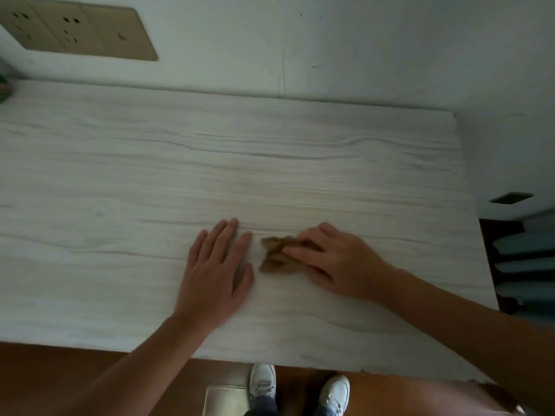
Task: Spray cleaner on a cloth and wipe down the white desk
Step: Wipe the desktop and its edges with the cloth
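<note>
Both hands lie on the white wood-grain tabletop (240,151), towards its near edge; the left hand (216,271) rests palm down with its fingers straight and together, grasping nothing; the right hand (339,262) sits just to the right of it, fingers laid fairly flat over a small crumpled brown cloth (276,256) and pressing it to the surface rather than clenching it. The cloth lies between the two hands, its left part poking out from under the right fingers, close to the left hand but not touching it. A beige socket plate (78,31) is set in the wall (360,40) at the far left; something dark and blurred sits at the tabletop's far left corner. Below the near edge, two white shoes (262,382) stand on a brown floor (60,370).
</note>
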Available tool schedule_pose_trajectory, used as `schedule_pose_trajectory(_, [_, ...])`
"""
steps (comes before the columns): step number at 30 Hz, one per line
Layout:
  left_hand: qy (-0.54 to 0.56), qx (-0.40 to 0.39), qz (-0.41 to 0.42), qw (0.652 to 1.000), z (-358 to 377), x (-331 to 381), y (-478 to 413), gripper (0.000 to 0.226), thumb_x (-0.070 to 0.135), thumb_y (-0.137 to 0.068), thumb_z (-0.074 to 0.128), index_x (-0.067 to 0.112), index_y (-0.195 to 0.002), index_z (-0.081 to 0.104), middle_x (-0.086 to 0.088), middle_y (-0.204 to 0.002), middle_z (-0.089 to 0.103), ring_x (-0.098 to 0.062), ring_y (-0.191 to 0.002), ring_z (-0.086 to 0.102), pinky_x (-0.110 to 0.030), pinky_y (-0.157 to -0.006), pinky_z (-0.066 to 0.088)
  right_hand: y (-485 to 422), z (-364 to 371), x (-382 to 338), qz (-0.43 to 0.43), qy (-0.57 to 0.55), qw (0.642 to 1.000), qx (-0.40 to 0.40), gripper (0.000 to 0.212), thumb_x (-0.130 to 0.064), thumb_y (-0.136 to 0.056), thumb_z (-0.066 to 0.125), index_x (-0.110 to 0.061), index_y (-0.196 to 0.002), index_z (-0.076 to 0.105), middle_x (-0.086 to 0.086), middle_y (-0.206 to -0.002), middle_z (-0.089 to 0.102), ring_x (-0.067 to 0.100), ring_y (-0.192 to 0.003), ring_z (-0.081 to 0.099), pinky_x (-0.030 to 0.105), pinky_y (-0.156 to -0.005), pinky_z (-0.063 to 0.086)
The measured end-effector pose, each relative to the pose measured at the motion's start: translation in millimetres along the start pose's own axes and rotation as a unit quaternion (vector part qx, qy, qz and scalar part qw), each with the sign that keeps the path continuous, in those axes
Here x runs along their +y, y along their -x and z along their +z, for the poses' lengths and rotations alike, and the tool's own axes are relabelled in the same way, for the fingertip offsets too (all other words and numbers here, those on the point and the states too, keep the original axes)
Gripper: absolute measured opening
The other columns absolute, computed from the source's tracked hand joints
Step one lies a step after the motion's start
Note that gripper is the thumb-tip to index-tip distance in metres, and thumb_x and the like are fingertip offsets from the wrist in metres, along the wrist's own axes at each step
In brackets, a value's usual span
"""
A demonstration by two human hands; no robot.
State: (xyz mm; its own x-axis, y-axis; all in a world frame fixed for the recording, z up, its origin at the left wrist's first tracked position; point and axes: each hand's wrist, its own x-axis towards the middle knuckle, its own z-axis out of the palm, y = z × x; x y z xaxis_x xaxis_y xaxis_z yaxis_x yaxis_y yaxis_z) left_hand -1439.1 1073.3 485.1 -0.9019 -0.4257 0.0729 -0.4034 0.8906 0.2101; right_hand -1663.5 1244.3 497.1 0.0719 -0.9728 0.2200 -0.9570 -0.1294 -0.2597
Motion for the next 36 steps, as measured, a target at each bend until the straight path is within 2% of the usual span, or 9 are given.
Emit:
schedule_pose_trajectory(3, [0.001,-0.004,-0.006,1.0,0,1,0,0.057,0.041,-0.1,0.041,0.014,-0.149,0.054,-0.014,-0.162,0.04,-0.03,-0.154,0.033,-0.053,-0.124,0.027,-1,-15,43,0.146,0.037,0.987,0.064,0.038,-0.024,-0.091,0.058,-0.019,-0.128,0.066,0.007,-0.116,0.061,0.03,-0.097,0.057,0.039,-0.07,0.056])
schedule_pose_trajectory(6, [0.001,-0.008,-0.007,1.0,-2,0,1,0.057,0.041,-0.1,0.041,0.014,-0.149,0.053,-0.013,-0.163,0.039,-0.03,-0.154,0.032,-0.052,-0.124,0.026,-28,-17,65,0.326,0.066,0.936,0.113,0.037,-0.024,-0.092,0.057,-0.019,-0.128,0.065,0.006,-0.116,0.057,0.028,-0.102,0.053,0.042,-0.064,0.056])
schedule_pose_trajectory(9, [0.002,-0.011,-0.007,1.0,-3,1,1,0.057,0.042,-0.101,0.041,0.014,-0.15,0.053,-0.013,-0.163,0.039,-0.03,-0.154,0.032,-0.053,-0.125,0.026,-55,-5,48,0.401,0.065,0.902,0.143,0.037,-0.023,-0.092,0.056,-0.015,-0.127,0.065,0.009,-0.118,0.054,0.029,-0.104,0.051,0.04,-0.065,0.055])
schedule_pose_trajectory(16, [-0.001,-0.018,-0.005,1.0,0,0,1,0.059,0.043,-0.101,0.039,0.017,-0.152,0.049,-0.013,-0.165,0.037,-0.029,-0.156,0.029,-0.052,-0.126,0.023,-14,17,-60,0.198,-0.017,0.977,0.075,0.043,-0.027,-0.083,0.063,-0.022,-0.126,0.067,0.002,-0.107,0.058,0.023,-0.093,0.055,0.033,-0.062,0.052])
schedule_pose_trajectory(19, [0.002,-0.015,-0.008,1.0,1,0,1,0.059,0.043,-0.101,0.039,0.015,-0.152,0.049,-0.013,-0.164,0.037,-0.029,-0.155,0.029,-0.052,-0.126,0.023,26,14,-82,0.112,-0.056,0.992,0.033,0.038,-0.021,-0.089,0.061,-0.019,-0.127,0.067,0.006,-0.11,0.06,0.024,-0.093,0.055,0.031,-0.072,0.051])
schedule_pose_trajectory(22, [0.002,-0.014,-0.006,1.0,1,0,1,0.06,0.044,-0.102,0.036,0.015,-0.154,0.046,-0.013,-0.165,0.035,-0.029,-0.156,0.026,-0.051,-0.126,0.022,45,1,-74,0.076,-0.043,0.996,0.013,0.033,-0.018,-0.092,0.063,-0.016,-0.124,0.07,0.009,-0.11,0.064,0.023,-0.091,0.058,0.032,-0.07,0.053])
schedule_pose_trajectory(29, [0.0,-0.002,-0.004,1.0,4,0,1,0.06,0.044,-0.101,0.037,0.017,-0.153,0.047,-0.013,-0.164,0.037,-0.029,-0.155,0.028,-0.051,-0.126,0.022,7,-42,-5,0.171,0.027,0.976,0.134,0.034,-0.017,-0.094,0.06,-0.017,-0.128,0.067,0.005,-0.114,0.061,0.022,-0.096,0.057,0.03,-0.069,0.05])
schedule_pose_trajectory(32, [-0.001,-0.001,-0.005,1.0,3,0,0,0.06,0.044,-0.101,0.036,0.017,-0.153,0.045,-0.012,-0.164,0.036,-0.029,-0.156,0.027,-0.05,-0.126,0.02,-26,-46,32,0.201,0.062,0.97,0.124,0.034,-0.021,-0.097,0.057,-0.017,-0.13,0.064,0.004,-0.116,0.059,0.021,-0.1,0.054,0.031,-0.069,0.05])
schedule_pose_trajectory(36, [-0.003,0.003,-0.003,1.0,4,-1,0,0.059,0.044,-0.101,0.037,0.016,-0.152,0.047,-0.013,-0.164,0.037,-0.03,-0.155,0.029,-0.052,-0.125,0.023,-45,-22,43,0.297,0.051,0.949,0.093,0.037,-0.023,-0.097,0.056,-0.016,-0.134,0.061,0.008,-0.123,0.055,0.026,-0.111,0.05,0.043,-0.078,0.054])
